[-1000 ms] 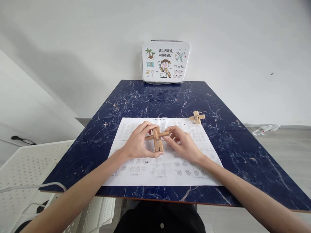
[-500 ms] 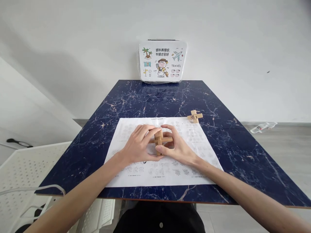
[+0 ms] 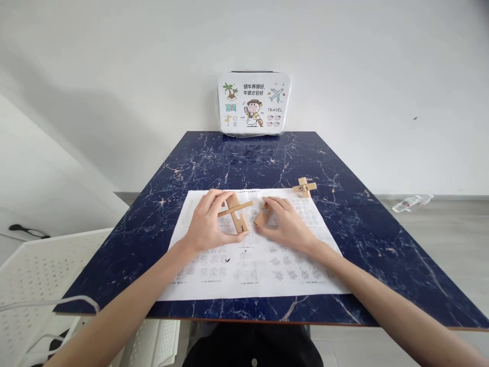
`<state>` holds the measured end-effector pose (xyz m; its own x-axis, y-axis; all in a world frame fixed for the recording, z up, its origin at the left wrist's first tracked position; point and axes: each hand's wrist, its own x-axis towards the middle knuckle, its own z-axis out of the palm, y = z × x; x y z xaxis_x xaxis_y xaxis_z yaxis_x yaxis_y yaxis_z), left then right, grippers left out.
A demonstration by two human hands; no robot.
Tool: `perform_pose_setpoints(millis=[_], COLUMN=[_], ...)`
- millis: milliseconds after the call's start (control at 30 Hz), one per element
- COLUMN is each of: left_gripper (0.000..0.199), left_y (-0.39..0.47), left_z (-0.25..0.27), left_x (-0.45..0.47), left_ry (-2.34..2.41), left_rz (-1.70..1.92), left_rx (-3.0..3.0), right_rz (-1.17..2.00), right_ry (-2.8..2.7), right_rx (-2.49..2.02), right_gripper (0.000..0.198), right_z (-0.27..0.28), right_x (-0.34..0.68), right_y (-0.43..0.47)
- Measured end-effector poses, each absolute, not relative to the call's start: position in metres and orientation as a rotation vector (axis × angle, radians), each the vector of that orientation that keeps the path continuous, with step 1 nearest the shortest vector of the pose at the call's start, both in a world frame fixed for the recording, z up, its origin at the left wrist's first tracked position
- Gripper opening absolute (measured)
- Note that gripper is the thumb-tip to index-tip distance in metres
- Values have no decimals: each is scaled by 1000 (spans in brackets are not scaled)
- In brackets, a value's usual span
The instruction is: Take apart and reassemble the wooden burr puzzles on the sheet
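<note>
Over sheet (image 3: pixel 183 290), I've L hand (image 3: pixel 208 221) clamped on block (image 3: pixel 240 224) by its ends, long axis slanting, marked end twd sheet's near edge; R hand (image 3: pixel 289 223) pinches piece (image 3: pixel 262 216).

Both bare forearms reach in from the near side of the printed sheet (image 3: pixel 248 288), the left forearm (image 3: pixel 145 290) crossing its left edge and the right forearm (image 3: pixel 367 285) its right edge, slanting toward each other. The left hand (image 3: pixel 208 224) is above the sheet's left half, fingers arched on the far side and thumb stretched along the near side in a wide pinch. The right hand (image 3: pixel 288 224) is above its right half, fingers bent, thumb opposed in a narrower pinch. The hands stay apart, fingertips facing inward.
</note>
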<state>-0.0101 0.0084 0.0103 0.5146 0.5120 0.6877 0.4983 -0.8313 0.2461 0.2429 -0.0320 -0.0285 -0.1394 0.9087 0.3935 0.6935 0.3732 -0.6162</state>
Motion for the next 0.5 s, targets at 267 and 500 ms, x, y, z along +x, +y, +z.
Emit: perform_pose_setpoints(millis=[267, 500], left_gripper=[83, 85], left_y=[5, 0], left_z=[12, 9], left_x=[-9, -5], left_ry=[875, 831], left_rz=[1116, 891], left_rx=[2678, 2633], right_rz=[342, 276], right_ry=[-1964, -1980], right_rx=[-1085, -972], right_gripper=[52, 11], right_z=[-10, -8], right_x=[238, 228], right_y=[-42, -48])
